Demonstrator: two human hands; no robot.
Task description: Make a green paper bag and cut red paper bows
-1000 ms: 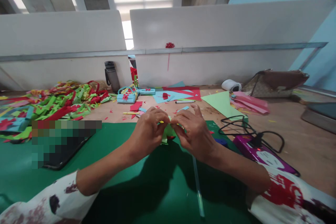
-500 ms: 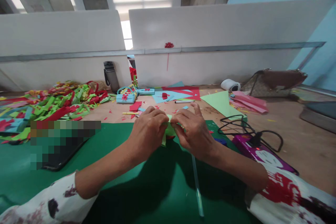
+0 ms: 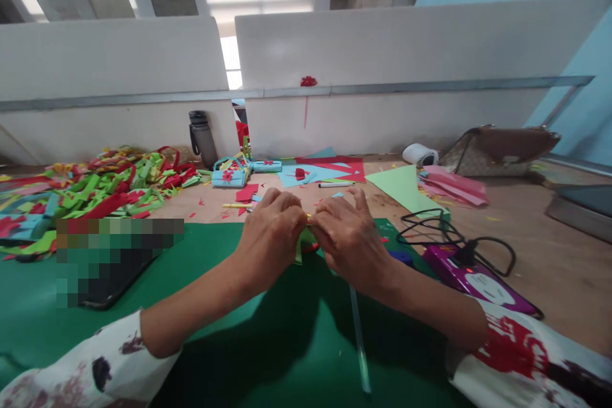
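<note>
Pinches a small folded light-green paper piece (image 3: 301, 248) from both ends: left hand (image 3: 270, 234) clenched round its left side, right hand (image 3: 351, 241) closed on its right side with the outer fingers spread. Holds it just above the dark green sheet (image 3: 205, 274) that covers the near part of the surface (image 3: 549, 268), about mid-scene. Hides most of the piece behind the knuckles; shows only a lower green flap and a thin yellow sliver (image 3: 308, 215) touching the fingertips.

Looks like a folding or pressing step, with a crease or a joint squeezed shut between thumbs and forefingers. Calls next for an even squeeze along that edge, with neither end let slip, and for a look at the fold before either grip eases.

Has close by a clear glue stick (image 3: 361, 350) lying on the sheet below the right forearm, and a purple glue gun (image 3: 473, 277) with its black cable (image 3: 433, 229) to the right. Has further off a heap of red and green paper strips (image 3: 100, 185) at far left, a small blue paper bag (image 3: 229, 176) and a grey bottle (image 3: 201, 138) beyond the hands, and a light-green triangle sheet (image 3: 404, 186) at far right.
</note>
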